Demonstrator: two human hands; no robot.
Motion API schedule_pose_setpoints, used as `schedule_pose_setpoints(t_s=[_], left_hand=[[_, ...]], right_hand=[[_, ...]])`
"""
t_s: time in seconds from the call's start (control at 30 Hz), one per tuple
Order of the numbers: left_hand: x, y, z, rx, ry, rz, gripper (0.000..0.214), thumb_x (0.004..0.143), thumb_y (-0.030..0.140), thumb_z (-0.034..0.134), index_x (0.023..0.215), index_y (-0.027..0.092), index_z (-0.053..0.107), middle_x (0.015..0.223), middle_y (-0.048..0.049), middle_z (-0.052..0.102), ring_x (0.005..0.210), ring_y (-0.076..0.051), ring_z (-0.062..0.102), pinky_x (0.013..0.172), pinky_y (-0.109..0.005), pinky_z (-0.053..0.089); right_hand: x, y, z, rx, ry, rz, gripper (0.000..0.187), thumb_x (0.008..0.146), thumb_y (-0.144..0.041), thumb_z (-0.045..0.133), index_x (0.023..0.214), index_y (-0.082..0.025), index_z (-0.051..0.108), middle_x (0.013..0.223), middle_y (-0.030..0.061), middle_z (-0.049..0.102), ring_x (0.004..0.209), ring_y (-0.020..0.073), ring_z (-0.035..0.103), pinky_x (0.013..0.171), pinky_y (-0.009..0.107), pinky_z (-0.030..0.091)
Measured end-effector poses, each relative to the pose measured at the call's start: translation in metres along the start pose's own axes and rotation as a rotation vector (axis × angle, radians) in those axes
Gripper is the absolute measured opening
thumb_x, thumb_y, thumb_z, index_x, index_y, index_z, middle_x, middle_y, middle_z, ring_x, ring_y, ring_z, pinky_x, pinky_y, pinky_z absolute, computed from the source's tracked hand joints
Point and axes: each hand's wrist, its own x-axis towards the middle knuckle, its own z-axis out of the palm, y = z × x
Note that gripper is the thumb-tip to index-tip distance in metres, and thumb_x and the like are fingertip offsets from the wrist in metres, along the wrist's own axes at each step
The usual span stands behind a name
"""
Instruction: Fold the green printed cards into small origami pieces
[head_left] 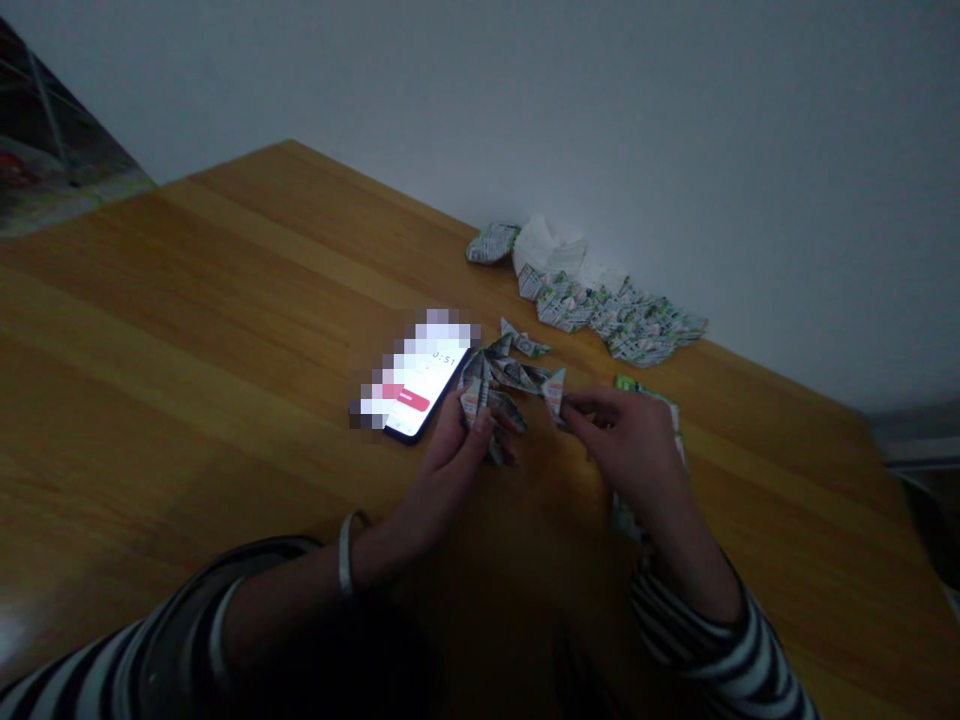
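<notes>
My left hand (pixel 452 450): thumb and fingers closed on 1 spiky folded-paper cluster (pixel 489 372), just right of 1 phone (pixel 420 372), above wooden table (pixel 247 290). Cluster's long arm reaches rightward, axis slanting slightly toward me. My right hand (pixel 637 435): thumb and index pinched nearly together on 1 folded piece (pixel 555 392), tip pointing away from me; joined to cluster or not, can't tell. 1 loose piece (pixel 529 345) just beyond. Row of folded papers (pixel 637 325) by wall (pixel 637 130): overlapping, count unclear.

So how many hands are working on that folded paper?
2: the left hand holds a folded paper cluster beside the lit phone; the right hand pinches a pointed paper piece to the right.
</notes>
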Motion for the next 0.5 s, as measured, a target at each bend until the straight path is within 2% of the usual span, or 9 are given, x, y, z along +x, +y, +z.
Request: schedule_pose_setpoints(t_s=[0.07, 0.17, 0.37, 0.5], left_hand=[[0.001, -0.002, -0.001, -0.011, 0.021, -0.005, 0.021, 0.098, 0.039, 0.044, 0.103, 0.02, 0.053, 0.091, -0.0027, 0.064, 0.078, -0.015, 0.06, 0.079, -0.031, 0.049], [0.002, -0.004, -0.001, -0.027, 0.06, -0.022, 0.023, 0.097, 0.039, 0.046, 0.11, 0.021, 0.053, 0.105, -0.0053, 0.065, 0.088, -0.017, 0.063, 0.085, -0.033, 0.049], [-0.001, -0.002, -0.001, 0.067, 0.04, 0.036, 0.032, 0.098, 0.038, 0.044, 0.126, 0.022, 0.048, 0.128, -0.0078, 0.057, 0.116, -0.021, 0.053, 0.1, -0.035, 0.044], [-0.002, 0.0, -0.001, 0.125, 0.002, 0.077, 0.036, 0.098, 0.036, 0.044, 0.131, 0.022, 0.046, 0.137, -0.0076, 0.051, 0.127, -0.022, 0.045, 0.11, -0.036, 0.036]], right_hand=[[-0.004, -0.003, -0.005, 0.287, -0.007, 0.079, 0.017, 0.077, -0.029, 0.067, 0.085, -0.017, 0.076, 0.072, 0.0056, 0.075, 0.051, 0.015, 0.062, 0.042, 0.022, 0.041], [-0.008, -0.009, -0.002, 0.523, -0.138, 0.142, 0.02, 0.073, -0.03, 0.07, 0.085, -0.015, 0.076, 0.072, 0.0057, 0.075, 0.044, 0.0103, 0.055, 0.035, 0.018, 0.036], [-0.011, -0.014, 0.022, 0.598, -0.245, 0.149, 0.021, 0.074, -0.027, 0.071, 0.09, -0.015, 0.077, 0.077, 0.0065, 0.076, 0.049, 0.0104, 0.058, 0.036, 0.016, 0.039], [-0.013, -0.014, 0.027, 0.609, -0.277, 0.139, 0.023, 0.077, -0.029, 0.071, 0.094, -0.016, 0.077, 0.081, 0.0073, 0.076, 0.053, 0.0129, 0.063, 0.038, 0.017, 0.042]])
